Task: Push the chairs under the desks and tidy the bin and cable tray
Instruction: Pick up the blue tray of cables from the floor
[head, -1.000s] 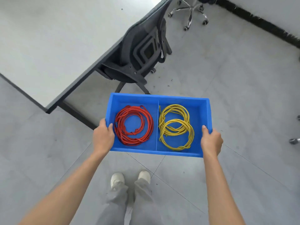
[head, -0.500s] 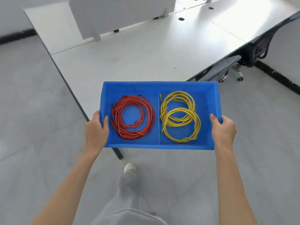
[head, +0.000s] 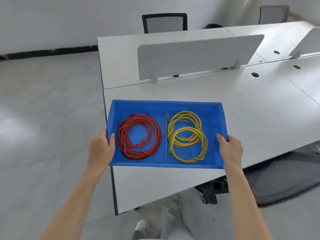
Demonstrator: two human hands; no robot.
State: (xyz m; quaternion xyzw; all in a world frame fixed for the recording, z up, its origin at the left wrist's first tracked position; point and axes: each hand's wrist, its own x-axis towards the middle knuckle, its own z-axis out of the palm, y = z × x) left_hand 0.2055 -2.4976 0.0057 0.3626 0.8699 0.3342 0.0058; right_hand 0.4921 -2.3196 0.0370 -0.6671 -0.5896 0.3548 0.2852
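Observation:
I hold a blue cable tray (head: 166, 105) over the near corner of a white desk (head: 251, 108). My left hand (head: 101, 149) grips its left end and my right hand (head: 229, 148) grips its right end. A divider splits the tray in two. The left compartment holds a coiled red cable (head: 139, 136), the right one coiled yellow cables (head: 187, 135). A dark mesh chair (head: 284, 177) sits tucked under the desk's near edge at the right. Another black chair (head: 164, 23) stands behind the far side of the desk.
A grey divider screen (head: 199, 58) stands along the desk's middle, with cable holes (head: 255, 74) to its right. A second grey chair back (head: 273, 14) shows at the far right. Grey floor tiles (head: 43, 118) lie to the left, bounded by a wall with a black skirting.
My view has turned from the floor and a chair toward the desk. The tray, held by both hands throughout, now hovers over the desk corner instead of the floor.

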